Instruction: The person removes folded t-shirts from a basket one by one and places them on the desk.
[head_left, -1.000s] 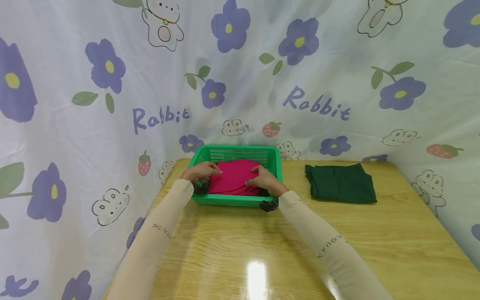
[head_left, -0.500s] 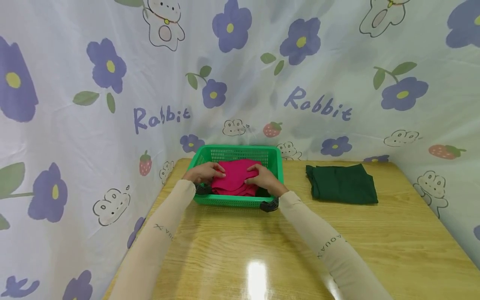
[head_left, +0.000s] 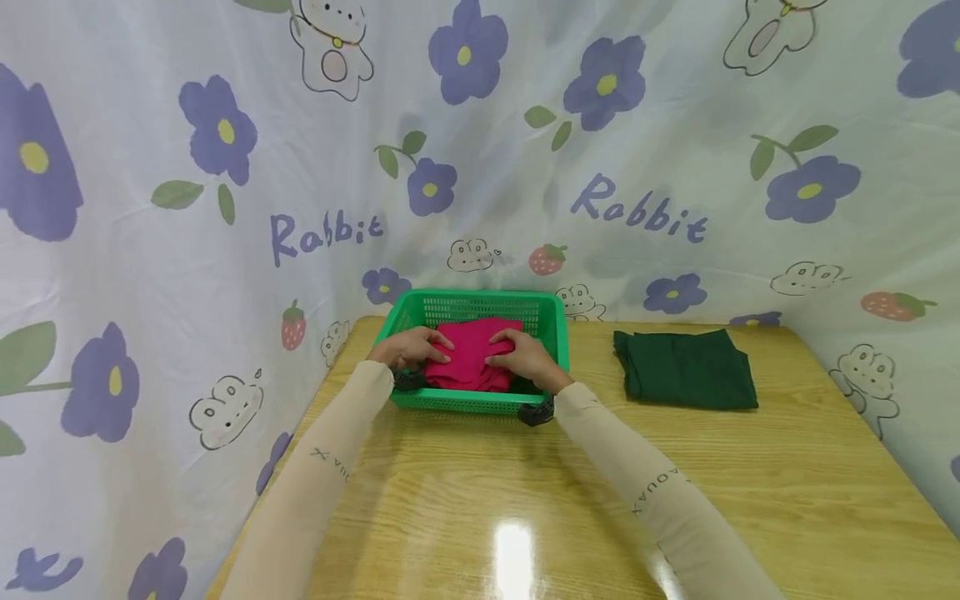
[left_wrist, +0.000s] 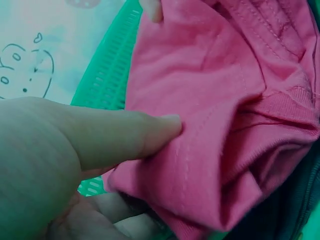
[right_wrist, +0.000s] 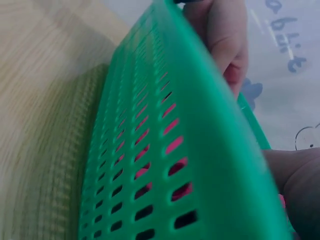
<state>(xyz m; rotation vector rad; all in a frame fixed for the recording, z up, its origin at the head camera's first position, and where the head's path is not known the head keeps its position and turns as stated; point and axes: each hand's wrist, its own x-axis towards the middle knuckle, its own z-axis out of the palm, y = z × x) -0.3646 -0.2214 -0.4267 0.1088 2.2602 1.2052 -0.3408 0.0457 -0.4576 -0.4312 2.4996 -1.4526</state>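
Note:
A folded pink garment (head_left: 468, 348) with stitched hems lies in a green plastic basket (head_left: 480, 400), its surface gathered in creases. My left hand (head_left: 411, 346) pinches its left edge; in the left wrist view the thumb (left_wrist: 125, 134) presses on top while other fingers go under the fold. At the garment's right side, my right hand (head_left: 527, 361) grips the cloth between thumb and fingers. The basket's slotted wall (right_wrist: 145, 150) fills much of the right wrist view and hides most of the garment. Dark fabric (left_wrist: 280, 210) shows beneath the pink cloth.
On the wooden table (head_left: 450, 500), a folded dark green cloth (head_left: 686, 368) lies right of the basket. A patterned white curtain (head_left: 495, 125) hangs close behind and along the left side. Black wrist-worn devices (head_left: 536, 411) sit near the basket's front rim.
My left hand has moved slightly right, bringing the garment's left edge inward, so the cloth looks narrower and more creased. The right hand stays nearly in place. The green cloth lies as before.

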